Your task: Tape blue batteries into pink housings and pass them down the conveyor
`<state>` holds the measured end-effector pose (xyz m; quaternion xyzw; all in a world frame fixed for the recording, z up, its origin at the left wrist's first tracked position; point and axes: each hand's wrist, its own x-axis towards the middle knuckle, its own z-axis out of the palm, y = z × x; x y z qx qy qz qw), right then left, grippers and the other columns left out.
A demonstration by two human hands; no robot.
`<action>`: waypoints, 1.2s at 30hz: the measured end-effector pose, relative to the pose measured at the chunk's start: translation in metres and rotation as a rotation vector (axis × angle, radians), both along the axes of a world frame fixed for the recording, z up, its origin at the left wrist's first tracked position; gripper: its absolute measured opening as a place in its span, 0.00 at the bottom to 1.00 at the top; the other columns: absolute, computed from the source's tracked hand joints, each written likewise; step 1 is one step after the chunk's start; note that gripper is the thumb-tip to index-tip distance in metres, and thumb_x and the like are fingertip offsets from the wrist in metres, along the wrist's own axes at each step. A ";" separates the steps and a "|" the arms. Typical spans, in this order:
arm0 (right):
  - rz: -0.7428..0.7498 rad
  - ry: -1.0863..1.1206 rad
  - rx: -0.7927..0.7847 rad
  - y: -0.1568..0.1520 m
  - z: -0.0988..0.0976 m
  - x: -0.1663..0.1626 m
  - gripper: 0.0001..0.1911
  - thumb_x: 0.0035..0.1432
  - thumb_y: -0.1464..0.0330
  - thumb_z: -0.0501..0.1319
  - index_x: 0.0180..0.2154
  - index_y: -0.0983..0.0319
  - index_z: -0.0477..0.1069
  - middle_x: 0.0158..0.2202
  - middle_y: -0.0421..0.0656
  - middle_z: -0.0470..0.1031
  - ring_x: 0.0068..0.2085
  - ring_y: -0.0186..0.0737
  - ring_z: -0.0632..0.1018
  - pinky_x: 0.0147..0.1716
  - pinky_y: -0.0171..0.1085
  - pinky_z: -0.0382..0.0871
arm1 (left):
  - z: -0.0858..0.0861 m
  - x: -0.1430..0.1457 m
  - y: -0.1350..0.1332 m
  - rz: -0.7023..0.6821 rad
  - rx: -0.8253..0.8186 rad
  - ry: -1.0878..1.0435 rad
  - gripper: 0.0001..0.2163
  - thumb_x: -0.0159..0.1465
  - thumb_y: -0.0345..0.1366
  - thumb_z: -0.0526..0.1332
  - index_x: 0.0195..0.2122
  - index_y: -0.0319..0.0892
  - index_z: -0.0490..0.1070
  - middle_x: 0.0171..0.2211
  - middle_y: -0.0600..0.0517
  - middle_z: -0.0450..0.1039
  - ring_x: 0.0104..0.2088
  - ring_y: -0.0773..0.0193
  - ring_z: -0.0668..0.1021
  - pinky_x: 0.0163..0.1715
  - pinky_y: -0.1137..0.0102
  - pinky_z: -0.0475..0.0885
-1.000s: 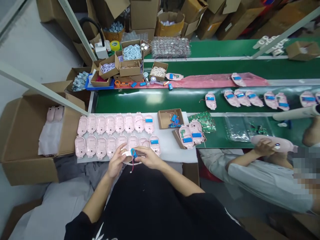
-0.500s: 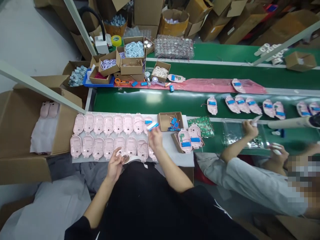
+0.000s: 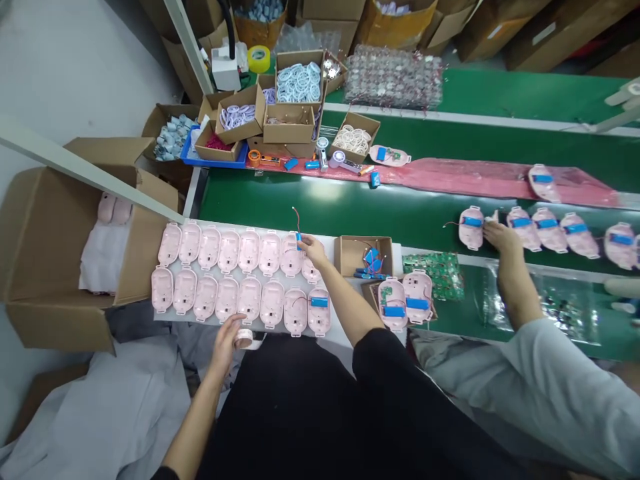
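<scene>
Pink plastic shells (image 3: 249,251) lie open side up in two rows on a white-covered board. In my right hand (image 3: 314,252) a small blue battery (image 3: 299,241) with a red wire is pinched, right at a back-row shell (image 3: 291,264) near the row's right end. My left hand (image 3: 226,343) is closed around a roll of white tape (image 3: 243,339), just in front of the near row. A blue battery (image 3: 319,302) sits in the near row's rightmost shell. My right hand partly hides the last back-row shell (image 3: 311,272).
Right of the rows stands a cardboard box (image 3: 345,257) with blue batteries. Two shells with batteries (image 3: 418,303) rest on another box beside green circuit boards (image 3: 440,277). A co-worker's hand (image 3: 500,239) touches a shell (image 3: 471,230) on the green belt. Small parts boxes (image 3: 289,133) are stacked behind.
The view has shifted and moved closer. My right hand has carried the blue battery down to a back-row shell; the near row's last shell now shows a battery. The co-worker's hand has reached the belt.
</scene>
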<state>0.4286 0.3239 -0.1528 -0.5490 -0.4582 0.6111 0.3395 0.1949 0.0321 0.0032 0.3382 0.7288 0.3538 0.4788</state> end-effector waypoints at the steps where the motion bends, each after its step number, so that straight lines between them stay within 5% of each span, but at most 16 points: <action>1: -0.020 0.077 -0.024 -0.005 -0.004 0.005 0.25 0.60 0.62 0.62 0.56 0.66 0.70 0.53 0.53 0.80 0.50 0.43 0.81 0.51 0.42 0.75 | -0.006 0.001 0.018 -0.148 -0.052 0.171 0.24 0.67 0.56 0.57 0.46 0.40 0.79 0.23 0.53 0.69 0.25 0.61 0.72 0.30 0.67 0.68; 3: -0.066 0.181 -0.044 -0.016 -0.009 0.017 0.27 0.57 0.58 0.64 0.55 0.65 0.70 0.50 0.51 0.81 0.47 0.43 0.81 0.48 0.40 0.76 | -0.021 0.008 0.063 -0.367 -0.120 0.396 0.21 0.68 0.54 0.57 0.44 0.41 0.80 0.26 0.50 0.74 0.30 0.56 0.77 0.34 0.65 0.69; 8: -0.052 0.294 -0.021 -0.050 -0.007 0.050 0.37 0.52 0.53 0.68 0.61 0.57 0.65 0.49 0.45 0.79 0.45 0.41 0.79 0.44 0.38 0.74 | -0.072 0.048 0.187 -0.598 -0.193 0.635 0.21 0.67 0.47 0.61 0.58 0.45 0.75 0.41 0.41 0.82 0.46 0.46 0.80 0.47 0.60 0.69; 12: 0.020 0.369 -0.004 -0.071 0.006 0.077 0.33 0.55 0.53 0.70 0.59 0.56 0.66 0.43 0.42 0.76 0.39 0.38 0.76 0.40 0.35 0.72 | -0.096 0.080 0.240 -0.726 -0.243 0.806 0.24 0.70 0.46 0.56 0.66 0.49 0.67 0.49 0.40 0.80 0.51 0.44 0.80 0.50 0.57 0.70; 18: -0.009 0.282 0.083 -0.094 0.015 0.108 0.20 0.55 0.54 0.71 0.36 0.58 0.66 0.30 0.35 0.66 0.32 0.34 0.69 0.35 0.34 0.67 | -0.114 0.097 0.273 -0.820 -0.296 1.007 0.20 0.70 0.39 0.53 0.60 0.46 0.73 0.46 0.37 0.81 0.50 0.44 0.81 0.48 0.57 0.72; 24: 0.013 0.209 0.019 -0.095 0.009 0.116 0.20 0.52 0.54 0.72 0.31 0.60 0.67 0.29 0.38 0.72 0.32 0.36 0.72 0.36 0.36 0.67 | -0.130 0.105 0.285 -0.866 -0.317 1.082 0.17 0.67 0.32 0.55 0.52 0.39 0.79 0.45 0.35 0.81 0.50 0.47 0.82 0.48 0.59 0.71; 31: 0.082 0.089 0.073 -0.058 0.007 0.105 0.22 0.52 0.50 0.69 0.31 0.59 0.63 0.28 0.36 0.69 0.29 0.35 0.71 0.32 0.35 0.65 | -0.127 0.103 0.289 -0.778 -0.362 1.055 0.16 0.65 0.32 0.57 0.48 0.35 0.81 0.46 0.32 0.80 0.50 0.45 0.82 0.48 0.59 0.73; 36: 0.323 -0.356 0.313 -0.005 0.019 0.071 0.12 0.62 0.61 0.64 0.38 0.58 0.63 0.42 0.43 0.79 0.43 0.43 0.79 0.44 0.39 0.70 | -0.121 0.101 0.280 -0.690 -0.364 0.981 0.16 0.66 0.37 0.58 0.50 0.43 0.82 0.48 0.36 0.80 0.50 0.46 0.81 0.47 0.60 0.74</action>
